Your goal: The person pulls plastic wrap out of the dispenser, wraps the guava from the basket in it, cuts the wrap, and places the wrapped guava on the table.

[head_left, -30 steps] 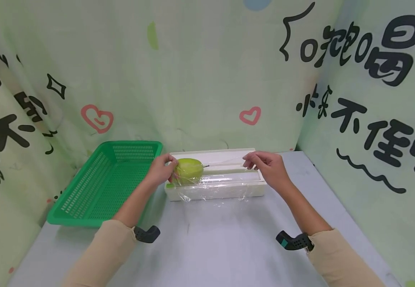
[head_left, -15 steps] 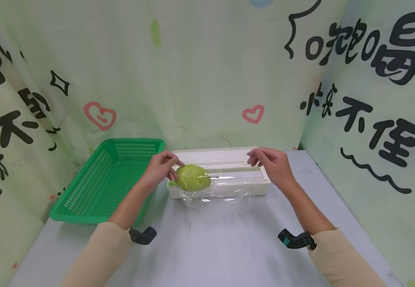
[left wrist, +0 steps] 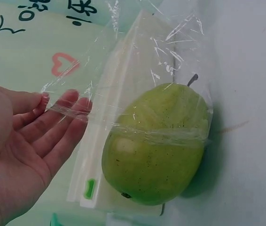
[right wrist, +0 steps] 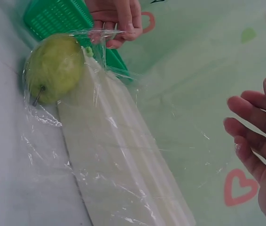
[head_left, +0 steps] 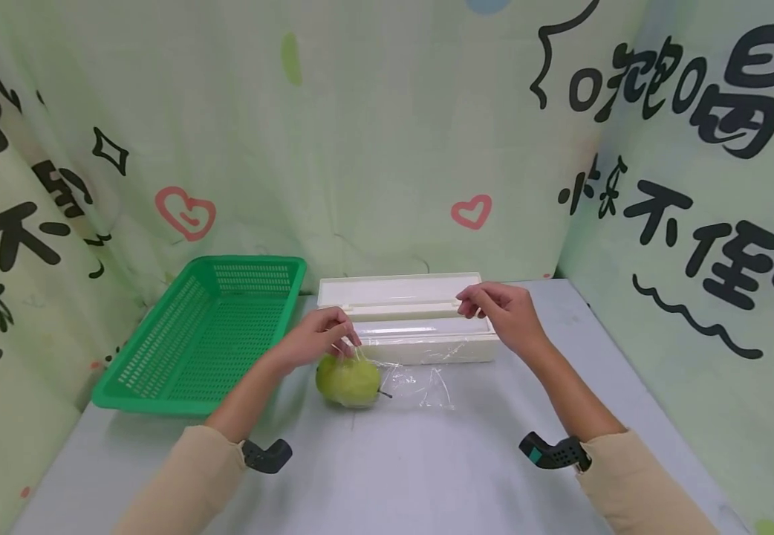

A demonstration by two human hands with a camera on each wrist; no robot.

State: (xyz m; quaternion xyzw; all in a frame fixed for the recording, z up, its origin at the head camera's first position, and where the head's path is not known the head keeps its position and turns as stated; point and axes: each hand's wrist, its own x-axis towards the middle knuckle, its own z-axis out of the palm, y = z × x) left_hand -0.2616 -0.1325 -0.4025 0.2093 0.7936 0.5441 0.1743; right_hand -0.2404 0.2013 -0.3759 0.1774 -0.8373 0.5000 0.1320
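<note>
Across the far side and both flanks, pale green printed cloth stands around one white table. My two beige sleeves reach in over it from the near edge. On the table at my left sits one green basket, with slatted sides. To its right lies one long white box, its single lid swung back, one roll of film inside. From the box a clear sheet of cling film spreads forward, creased and shiny.

I have two hands over this. My left hand pinches the film between thumb and index finger, the other three fingers extended. My right hand is up at the box's right end, fingers loosely bent; I cannot tell whether any film is caught in them.

One green fruit is in the film, just in front of the box's left end and below my left hand; whether it touches the table I cannot tell. Two pink hearts mark the back cloth. Two dark wrist devices sit by my cuffs, one per arm. One green tab shows on the box's end, and one dark stem pokes from the fruit.
</note>
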